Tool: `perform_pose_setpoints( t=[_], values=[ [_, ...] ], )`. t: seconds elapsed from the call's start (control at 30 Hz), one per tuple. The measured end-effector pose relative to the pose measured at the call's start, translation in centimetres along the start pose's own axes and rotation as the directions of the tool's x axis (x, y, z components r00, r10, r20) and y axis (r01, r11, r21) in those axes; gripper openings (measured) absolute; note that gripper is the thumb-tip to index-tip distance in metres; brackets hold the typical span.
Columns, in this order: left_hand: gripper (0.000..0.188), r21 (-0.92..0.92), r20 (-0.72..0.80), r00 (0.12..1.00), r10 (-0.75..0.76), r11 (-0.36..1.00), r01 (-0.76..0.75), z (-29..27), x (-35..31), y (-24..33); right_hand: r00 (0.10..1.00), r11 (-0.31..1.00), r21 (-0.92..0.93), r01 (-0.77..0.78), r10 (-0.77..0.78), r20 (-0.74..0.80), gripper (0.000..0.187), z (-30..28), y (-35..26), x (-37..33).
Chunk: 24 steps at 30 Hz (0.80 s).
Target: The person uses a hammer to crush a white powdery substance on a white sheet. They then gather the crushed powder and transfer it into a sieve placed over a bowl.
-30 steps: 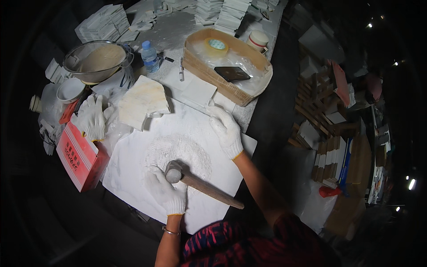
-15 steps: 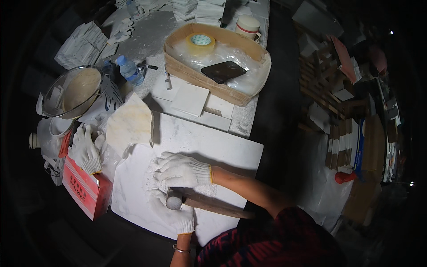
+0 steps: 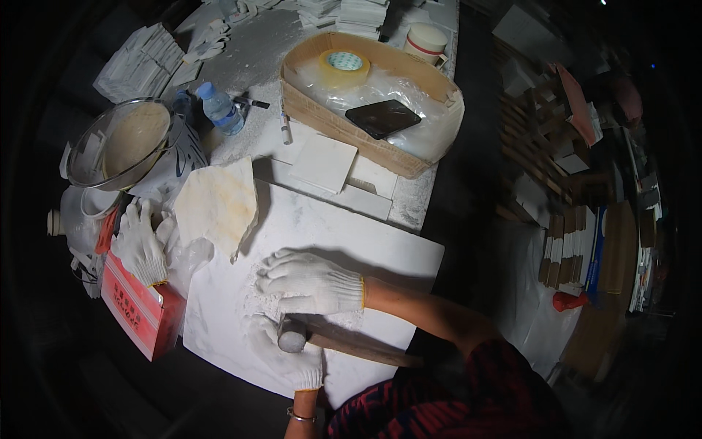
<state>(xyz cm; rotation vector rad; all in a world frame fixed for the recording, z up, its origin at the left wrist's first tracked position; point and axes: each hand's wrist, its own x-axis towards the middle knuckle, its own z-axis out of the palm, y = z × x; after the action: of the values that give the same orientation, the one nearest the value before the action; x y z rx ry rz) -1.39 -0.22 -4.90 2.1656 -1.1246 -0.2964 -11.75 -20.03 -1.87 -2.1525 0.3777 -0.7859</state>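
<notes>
Both my hands wear white knit gloves and rest on a white marble slab (image 3: pixel 365 230). My right hand (image 3: pixel 314 282) lies palm down with fingers stretched to the left, beside a small heap of white stone grit (image 3: pixel 269 301). On the heap's near side is my left hand (image 3: pixel 281 355), its fingers extended along the grit and partly hidden. A hammer (image 3: pixel 292 338) lies against my left hand, its round metal head over the palm side and its wooden handle pointing right. A rough-edged, yellowish stone piece (image 3: pixel 218 205) sits at the slab's far left.
A cardboard box (image 3: pixel 351 124) beyond the slab holds plastic wrap, a tape roll (image 3: pixel 344 66) and a phone (image 3: pixel 382 118). To the left are a water bottle (image 3: pixel 221 110), a glass bowl (image 3: pixel 110 175), a red box (image 3: pixel 139 307) and a loose glove (image 3: pixel 142 241). Square white tiles (image 3: pixel 325 162) lie behind.
The whole view has shifted slightly, so things appear a little to the right. My hands and the hammer keep nearly the same places on the slab.
</notes>
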Motion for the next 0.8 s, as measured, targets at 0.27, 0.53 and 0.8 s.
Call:
perform_pose_setpoints(
  t=[0.27, 0.53, 0.8],
  values=[
    [0.093, -0.005, 0.030, 0.997, -0.073, 0.997, 0.073, -0.4, 0.4, 0.1, 0.782, 0.534, -0.575, -0.621, 0.476, -0.403, 0.041, -9.8, 4.4, 1.8],
    [0.090, 0.169, 0.127, 0.991, 0.029, 0.984, -0.050, -1.7, 1.6, 2.8, 0.685, 0.307, -0.704, -0.640, 0.642, -0.344, 0.057, -10.2, 7.5, 0.7],
    [0.074, -0.210, 0.173, 0.983, -0.057, 0.973, 0.093, 0.0, 0.0, -0.4, 0.728, 0.371, -0.692, -0.619, 0.602, -0.328, 0.055, -10.6, 9.3, 2.9]
  ],
)
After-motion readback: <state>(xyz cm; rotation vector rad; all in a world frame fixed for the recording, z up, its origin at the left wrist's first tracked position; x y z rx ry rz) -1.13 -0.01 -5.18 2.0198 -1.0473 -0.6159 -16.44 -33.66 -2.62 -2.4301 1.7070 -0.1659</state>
